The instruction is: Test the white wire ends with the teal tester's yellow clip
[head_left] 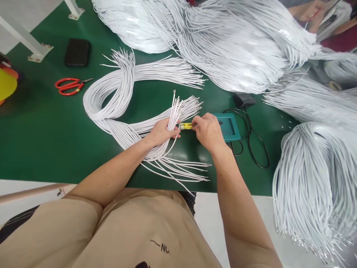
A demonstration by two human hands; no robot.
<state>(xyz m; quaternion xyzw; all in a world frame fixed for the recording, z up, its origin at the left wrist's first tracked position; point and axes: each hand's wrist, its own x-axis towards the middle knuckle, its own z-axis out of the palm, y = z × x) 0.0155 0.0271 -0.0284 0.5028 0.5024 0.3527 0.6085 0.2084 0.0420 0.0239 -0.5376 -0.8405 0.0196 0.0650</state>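
Note:
My left hand (pixel 163 131) is closed around a bunch of thin white wires (pixel 178 109) whose ends stick up past my fingers. A small yellow piece (pixel 185 126) sits between my two hands. My right hand (pixel 208 130) pinches its right end with curled fingers. Both hands hover over the green table (pixel 41 126), just left of a teal tray (pixel 230 126). More loose white wires (pixel 181 169) fan out below my hands near the table's front edge. The held bunch runs back into a looped bundle (pixel 111 93) on the left.
Red scissors (pixel 69 86) and a black case (pixel 77 52) lie at the far left. A black adapter (pixel 244 99) with its cable (pixel 256 145) sits right of the tray. Large white wire heaps (pixel 237 48) fill the back, another heap (pixel 312 178) hangs at right. Another person's hand (pixel 306 11) shows top right.

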